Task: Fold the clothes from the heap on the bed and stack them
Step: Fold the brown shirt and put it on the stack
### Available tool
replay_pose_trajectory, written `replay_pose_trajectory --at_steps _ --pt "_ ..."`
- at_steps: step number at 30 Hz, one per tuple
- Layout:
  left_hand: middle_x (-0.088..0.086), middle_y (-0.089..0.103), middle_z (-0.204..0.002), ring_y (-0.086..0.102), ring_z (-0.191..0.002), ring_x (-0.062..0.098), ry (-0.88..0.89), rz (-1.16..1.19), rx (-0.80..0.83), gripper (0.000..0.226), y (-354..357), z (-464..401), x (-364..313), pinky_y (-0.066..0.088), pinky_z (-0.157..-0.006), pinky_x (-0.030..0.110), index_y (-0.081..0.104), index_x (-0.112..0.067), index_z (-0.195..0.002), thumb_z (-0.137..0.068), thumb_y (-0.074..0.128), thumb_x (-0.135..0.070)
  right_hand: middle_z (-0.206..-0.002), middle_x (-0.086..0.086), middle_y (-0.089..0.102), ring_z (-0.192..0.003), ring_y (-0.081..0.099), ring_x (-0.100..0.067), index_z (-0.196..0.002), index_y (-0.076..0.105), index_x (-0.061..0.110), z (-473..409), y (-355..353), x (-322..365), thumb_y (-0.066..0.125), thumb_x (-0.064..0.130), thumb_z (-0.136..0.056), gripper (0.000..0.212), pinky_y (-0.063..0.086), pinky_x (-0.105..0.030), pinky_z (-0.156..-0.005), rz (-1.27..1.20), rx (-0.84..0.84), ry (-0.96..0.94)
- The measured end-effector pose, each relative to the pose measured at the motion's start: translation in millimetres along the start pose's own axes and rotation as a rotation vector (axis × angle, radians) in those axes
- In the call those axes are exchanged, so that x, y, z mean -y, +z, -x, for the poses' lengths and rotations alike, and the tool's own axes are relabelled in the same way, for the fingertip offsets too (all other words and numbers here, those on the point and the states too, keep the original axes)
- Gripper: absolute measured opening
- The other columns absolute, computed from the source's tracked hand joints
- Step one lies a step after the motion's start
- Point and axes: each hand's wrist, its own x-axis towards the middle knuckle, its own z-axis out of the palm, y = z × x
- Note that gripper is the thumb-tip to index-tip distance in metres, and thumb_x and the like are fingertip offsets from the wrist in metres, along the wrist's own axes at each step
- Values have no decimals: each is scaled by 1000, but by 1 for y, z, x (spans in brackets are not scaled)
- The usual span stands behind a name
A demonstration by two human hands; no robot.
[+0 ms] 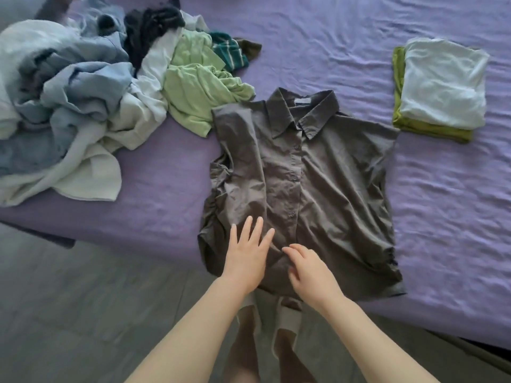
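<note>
Shirt (301, 194), dark grey-brown with a collar and a buttoned front, lies face up on the bed (359, 37), which is covered with a wrinkled purple sheet; its collar points away from the person and its hem reaches the near edge of the bed, with a cuffed part hanging over that edge toward the floor (83, 299). One sleeve is folded in over the chest on the left side, and the fabric on that side is bunched into gathers. Left hand (246, 255) rests flat on the lower left part of the shirt, its fingers straight and spread, so its grip is apart and holds nothing. Right hand (309, 269) sits just beside it on the lower front near the button line, fingers loosely bent with the tips touching the cloth; I cannot tell whether they pinch any fabric. Far left on the bed lies the heap (91, 92) of unfolded clothes, a jumble of pale blue, white, light green, dark and teal-striped pieces, its green edge touching the shirt's shoulder. On the right, well apart from the heap and near the shirt's other shoulder, sits the stack (439, 89): a folded white garment on top of a folded olive-green one.
</note>
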Motion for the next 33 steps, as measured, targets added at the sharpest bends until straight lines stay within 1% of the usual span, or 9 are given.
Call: replay_pose_trajectory --at_steps 5,9,13,17,20,23,25,28,33 --pt "5 6 -160 1 -148 23 -245 208 -137 64 -9 -7 52 6 -120 43 4 -23 -153 -99 38 -19 -147 0 37 -134 35 -20 -140 41 19 -51 -11 36 47 18 -93 47 35 -34 -107 35 -54 -77" --pt "5 41 -140 34 -132 23 -465 469 -159 47 -12 -18 97 33 -105 36 37 -19 -140 -96 50 -31 -152 1 32 -142 23 -19 -144 37 20 -90 -16 58 45 27 -97 48 25 -32 -112 114 -68 -110" --pt "4 51 -121 47 -117 25 -483 539 -30 38 0 -25 112 41 -94 38 49 -20 -122 -90 60 -38 -157 -1 21 -146 10 -21 -149 23 23 -124 -12 74 39 38 -99 55 18 -37 -116 149 -23 -94" --pt "5 60 -118 55 -112 26 -510 683 -8 30 14 -26 123 43 -92 36 53 -17 -119 -90 60 -24 -160 4 8 -147 -2 -18 -151 8 33 -151 1 84 27 49 -99 57 10 -44 -117 82 76 -40" --pt "3 68 -100 61 -98 22 -557 1113 -7 19 16 -17 138 44 -84 29 67 -14 -105 -88 59 -10 -160 4 4 -147 -5 -19 -150 5 36 -164 7 87 19 55 -97 58 6 -47 -116 72 60 31" --pt "6 68 -82 60 -83 22 -731 1671 76 25 17 -2 151 51 -76 35 67 -15 -84 -85 50 3 -160 4 -2 -146 -12 -20 -150 1 39 -172 11 93 4 66 -88 67 -2 -49 -116 121 -2 84" --pt "11 66 -82 60 -80 24 -809 1673 124 25 26 4 157 55 -71 40 64 -14 -81 -85 45 1 -160 4 -4 -145 -15 -20 -149 0 40 -180 15 101 -3 69 -83 72 -7 -50 -115 141 -19 64" --pt "16 62 -89 59 -90 31 -831 1512 185 21 32 1 163 55 -81 50 59 -10 -84 -86 40 -1 -160 3 -4 -145 -17 -20 -149 -1 40 -195 22 108 -5 70 -83 73 -9 -51 -114 164 -8 54" --pt "3 64 -99 55 -92 19 -687 1254 161 19 30 -8 171 42 -74 29 63 -15 -103 -88 51 -12 -160 4 -2 -145 -17 -20 -149 -3 39 -209 28 100 -7 70 -82 74 -12 -52 -113 255 25 27"
